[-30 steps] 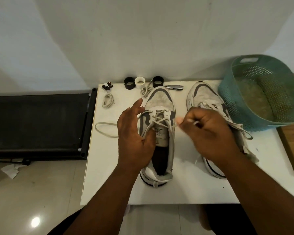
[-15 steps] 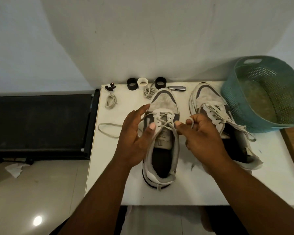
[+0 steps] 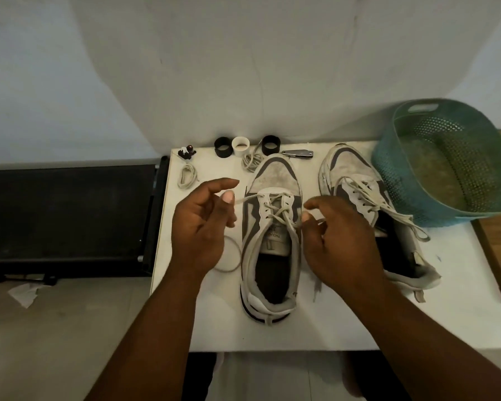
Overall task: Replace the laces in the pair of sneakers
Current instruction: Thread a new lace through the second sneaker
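We see two sneakers on a white table (image 3: 315, 328). The left sneaker (image 3: 272, 241) sits in the middle, toe pointing away, with its lace (image 3: 278, 211) threaded through only the far eyelets. The left hand (image 3: 203, 227) pinches one end of that lace between thumb and forefinger, out to the sneaker's left; the right hand (image 3: 339, 241) pinches the other end at the sneaker's right edge, fingers curled. A slack loop of lace (image 3: 232, 260) lies on the table, partly hidden under the left hand.

The right sneaker (image 3: 370, 209) lies just right of the first, angled, fully laced, its loose ends trailing toward the near right. The right hand and forearm cover part of the gap between the two. Touching its far side is a teal perforated basket (image 3: 417, 204), tipped so that its opening faces us.

Along the far edge of the table stand a black ring (image 3: 223, 147), a white ring (image 3: 241, 145) and another black ring (image 3: 270, 145), with a small metal tool (image 3: 297, 153) to their right. A coiled lace (image 3: 251, 162) lies just beyond the left sneaker's toe, another coiled lace (image 3: 187, 176) near the far left corner, beside a small dark clump (image 3: 187, 152) we cannot identify.

The table stands against a pale wall (image 3: 243, 68). Left of it is a low black platform (image 3: 67, 212); the floor (image 3: 55, 342) is glossy tile with a crumpled paper scrap (image 3: 23, 293). A wooden surface (image 3: 498, 250) shows at the right.
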Available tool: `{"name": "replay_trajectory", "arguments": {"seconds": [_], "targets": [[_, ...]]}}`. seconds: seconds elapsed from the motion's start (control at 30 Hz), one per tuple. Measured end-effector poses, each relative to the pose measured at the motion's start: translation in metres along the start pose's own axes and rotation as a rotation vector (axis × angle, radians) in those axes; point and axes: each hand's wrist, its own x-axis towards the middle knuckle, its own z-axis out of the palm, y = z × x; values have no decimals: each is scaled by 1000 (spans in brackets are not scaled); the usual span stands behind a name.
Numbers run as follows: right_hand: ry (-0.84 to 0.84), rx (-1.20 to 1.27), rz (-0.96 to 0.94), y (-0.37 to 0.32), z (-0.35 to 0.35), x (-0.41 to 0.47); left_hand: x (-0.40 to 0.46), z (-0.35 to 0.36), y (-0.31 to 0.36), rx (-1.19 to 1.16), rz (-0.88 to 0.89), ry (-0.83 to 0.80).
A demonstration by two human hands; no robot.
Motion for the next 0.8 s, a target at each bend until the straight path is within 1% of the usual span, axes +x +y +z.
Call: {"name": "replay_trajectory", "arguments": {"seconds": [0.07, 0.1, 0.13, 0.2, 0.23, 0.27, 0.3, 0.33, 0.37, 0.43, 0.47, 0.53, 0.57, 0.6, 0.63, 0.67, 0.7, 0.73, 0.77, 0.8], "targets": [[124, -32, -77, -11, -7, -3, 0, -4, 11, -290, -61, -112], [144, -1, -95, -17, -10, -4, -1, -6, 17, -431, -113, -190], [128, 47, -109, -25, -12, -6, -2, -6, 21, -549, -154, -272], [16, 110, -139, -39, -11, -11, -4, -3, 29, -720, -183, -437], [-58, 107, -148, -44, -6, -13, -6, 0, 33, -760, -188, -500], [-130, 97, -139, -47, 0, -15, -8, 4, 35, -749, -184, -547], [-189, 98, -107, -49, 7, -15, -9, 7, 37, -694, -164, -570], [-229, 131, -64, -49, 11, -15, -10, 9, 37, -589, -129, -556], [-249, 189, -21, -48, 14, -14, -11, 12, 38, -473, -95, -506], [-206, 369, 51, -46, 10, -8, -9, 15, 37, -304, -99, -297], [-163, 514, 98, -45, 5, -5, -6, 15, 35, -267, -134, -158], [-126, 939, 241, -43, -7, 2, 0, 13, 26, -178, -194, 88], [-133, 1132, 286, -40, -12, 5, 4, 11, 19, -105, -224, 174], [-143, 1243, 295, -36, -15, 9, 6, 8, 12, -18, -253, 233], [-149, 1253, 284, -33, -17, 11, 7, 6, 6, 110, -260, 265], [-149, 1164, 249, -31, -18, 12, 6, 4, 2, 284, -226, 276], [-149, 984, 190, -29, -17, 13, 3, 4, 3, 468, -133, 280], [-151, 780, 111, -29, -15, 12, -1, 6, 4, 604, 7, 279], [-172, 617, 29, -29, -12, 11, -5, 10, 7, 668, 157, 255], [-208, 521, -36, -30, -9, 8, -9, 15, 9, 669, 280, 194]]}}
